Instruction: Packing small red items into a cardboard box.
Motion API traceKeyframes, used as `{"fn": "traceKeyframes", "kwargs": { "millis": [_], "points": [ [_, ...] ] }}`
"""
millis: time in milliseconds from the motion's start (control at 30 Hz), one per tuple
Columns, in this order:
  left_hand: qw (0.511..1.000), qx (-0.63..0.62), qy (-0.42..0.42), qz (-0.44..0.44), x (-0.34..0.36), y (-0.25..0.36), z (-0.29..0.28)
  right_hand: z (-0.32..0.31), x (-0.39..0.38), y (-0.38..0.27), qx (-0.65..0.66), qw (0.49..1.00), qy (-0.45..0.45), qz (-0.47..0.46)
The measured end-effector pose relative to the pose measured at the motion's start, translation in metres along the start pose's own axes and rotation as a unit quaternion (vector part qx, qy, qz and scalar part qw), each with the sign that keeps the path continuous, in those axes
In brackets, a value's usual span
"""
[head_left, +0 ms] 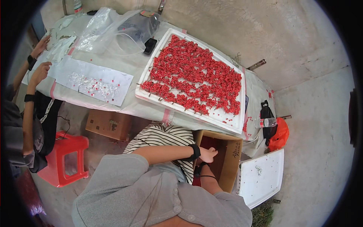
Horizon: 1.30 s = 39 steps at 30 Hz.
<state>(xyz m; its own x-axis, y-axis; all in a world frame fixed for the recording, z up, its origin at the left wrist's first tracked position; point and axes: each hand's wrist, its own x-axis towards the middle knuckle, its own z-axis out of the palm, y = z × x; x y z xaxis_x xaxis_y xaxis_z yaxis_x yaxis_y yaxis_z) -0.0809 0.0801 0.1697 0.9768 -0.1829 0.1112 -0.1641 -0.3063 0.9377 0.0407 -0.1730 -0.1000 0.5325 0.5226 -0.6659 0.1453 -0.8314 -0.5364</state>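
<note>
from my remote seat i see the open cardboard box [231, 160] between four and five o'clock of my view, sitting below the near edge of the tabletop [124, 62], with something dark red and shaded inside it. the left hand [208, 154] is at five o'clock, over the box's opening; its fingers look curled in, but i cannot tell whether its grip is clamped on anything. the right forearm [210, 183] comes up just below it, and past its black strap the right hand is hidden from me, so i cannot tell whether that grip is apart or together. at twelve o'clock a white tray [237, 123] lies on the tabletop, spread with rows of red berries [194, 60] on their stems, a few loose ones near its right corner. a white lid [261, 176] dotted with small bits leans toward four o'clock, just beside the box. at three o'clock i have a plastic bottle [269, 122] near an orange-red bag [280, 134]. toward ten o'clock a white sheet [102, 81] carries scattered pale and red bits, and beyond its far end a co-worker's two hands [41, 72] are raised over the tabletop. a red stool [66, 160] stands at eight o'clock.
</note>
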Motion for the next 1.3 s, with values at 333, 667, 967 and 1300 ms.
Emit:
{"fn": "traceKeyframes", "kwargs": {
  "millis": [333,667,967,1300],
  "points": [
    [0.990,0.103,-0.071,-0.072,0.008,0.001,0.019,-0.009,-0.045,0.049,-0.008,0.997,0.008,0.079],
    [0.983,-0.123,-0.096,-0.095,-0.052,-0.013,-0.063,0.000,0.035,-0.009,-0.113,0.982,-0.100,0.109],
    [0.849,-0.073,0.492,-0.180,-0.317,-0.020,-0.233,0.000,0.012,0.003,-0.113,0.959,-0.178,0.189],
    [0.530,0.210,0.702,-0.427,-0.445,-0.091,-0.272,-0.010,0.033,-0.006,-0.060,0.942,-0.184,0.273]
  ]
}}
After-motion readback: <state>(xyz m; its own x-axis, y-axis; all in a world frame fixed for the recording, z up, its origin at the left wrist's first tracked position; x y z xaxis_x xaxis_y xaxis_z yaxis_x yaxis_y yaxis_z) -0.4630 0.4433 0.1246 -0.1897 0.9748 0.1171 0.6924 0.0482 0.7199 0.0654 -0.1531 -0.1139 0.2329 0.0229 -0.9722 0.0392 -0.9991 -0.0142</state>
